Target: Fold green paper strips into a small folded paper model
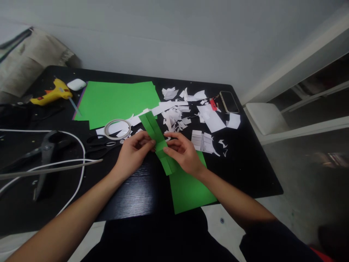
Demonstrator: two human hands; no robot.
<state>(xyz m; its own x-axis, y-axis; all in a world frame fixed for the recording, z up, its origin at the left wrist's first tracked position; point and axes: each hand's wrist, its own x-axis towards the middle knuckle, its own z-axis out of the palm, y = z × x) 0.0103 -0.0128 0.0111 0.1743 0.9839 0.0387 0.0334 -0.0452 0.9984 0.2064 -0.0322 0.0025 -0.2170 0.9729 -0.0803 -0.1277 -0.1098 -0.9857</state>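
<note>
A creased strip of green paper [156, 135] is held at a slant over the middle of the table. My left hand [137, 148] pinches its left edge between thumb and fingers. On the opposite edge, my right hand [183, 151] grips it with the thumb near a fold, the fingers curled behind. Fold lines cross the strip near its top and bottom ends. Beneath my right hand and forearm lies a larger sheet of green paper [191, 193], reaching the table's front edge. A roll of tape [105, 128] rests just beyond my left hand, beside black-handled scissors [100, 146].
White paper scraps [174, 116] cover the table's middle and right. A phone [229, 102] lies at the back right. Green sheets [117, 98], a yellow glue gun [56, 92] and a white case [76, 84] sit back left. White cable [81, 160] loops near pliers [49, 149].
</note>
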